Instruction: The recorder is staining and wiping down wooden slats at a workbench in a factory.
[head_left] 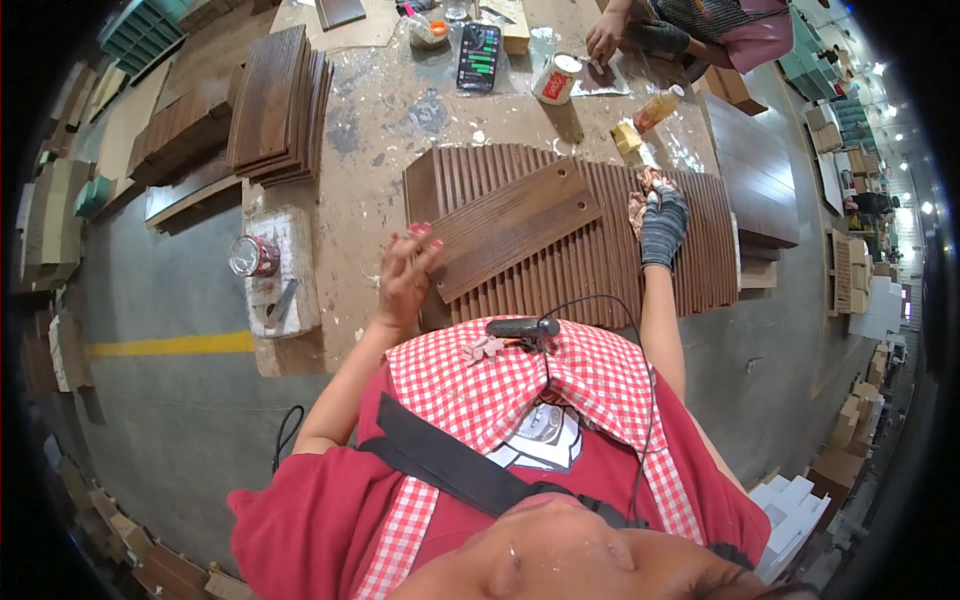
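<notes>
My left hand [407, 272], bare, rests with spread fingers on the near left corner of a flat brown wooden board [512, 238]. That board lies tilted on top of a row of dark brown wooden slats [690, 270] set edge to edge on the workbench. My right hand [662, 224] wears a dark knitted glove and grips a crumpled, stained rag [645, 191], pressing it on the slats at their far right.
The paint-stained workbench [380, 130] holds a stack of dark boards [277, 105], a phone [478, 57], a red-and-white can [556, 79] and a small bottle [658, 107]. An open can [250, 256] sits on a block at left. Another person's hand [605, 38] works opposite.
</notes>
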